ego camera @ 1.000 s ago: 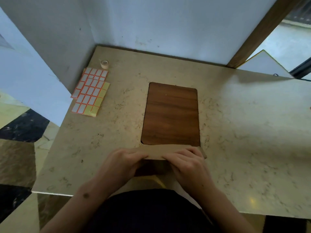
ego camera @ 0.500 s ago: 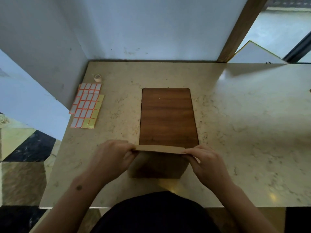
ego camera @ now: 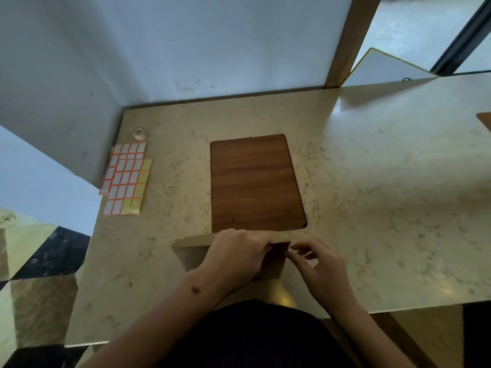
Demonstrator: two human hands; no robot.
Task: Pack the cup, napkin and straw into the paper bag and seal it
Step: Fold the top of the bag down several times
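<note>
At the near edge of the table [ego camera: 372, 208], just this side of the wooden board [ego camera: 255, 181], the paper bag [ego camera: 191, 244] stands with its top folded over into a flat flap. Left hand [ego camera: 236, 257] lies over the middle of the fold, fingers closed down on the flap and pinning it. Right hand [ego camera: 321, 269] sits at the flap's right end, fingertips pinched together, maybe on the corner of the paper, but it's blurred, so cannot tell if that grip actually holds anything. Cup, napkin and straw not visible, presumably inside the bag, can't confirm

Orientation: fold line is the bag's long axis from this angle, running left-right, parallel to the near table edge. Mouth faces up and is tipped toward the far edge, flap lying over toward the board. Left end of the flap pokes out past the left hand, uncovered

Risks, as judgement: no seal on yet. Sticker sheets [ego camera: 126, 179] and small tape roll [ego camera: 138, 134] sit well apart at the far left corner, so one hand must let go to reach them. Kraft paper tends to spring back, so the fold could pop open. Free left end may lift first. Pressing hard on the fold could tip the bag toward the near edge or crush the cup if it's inside. Uneven crease would give a crooked seal
</note>
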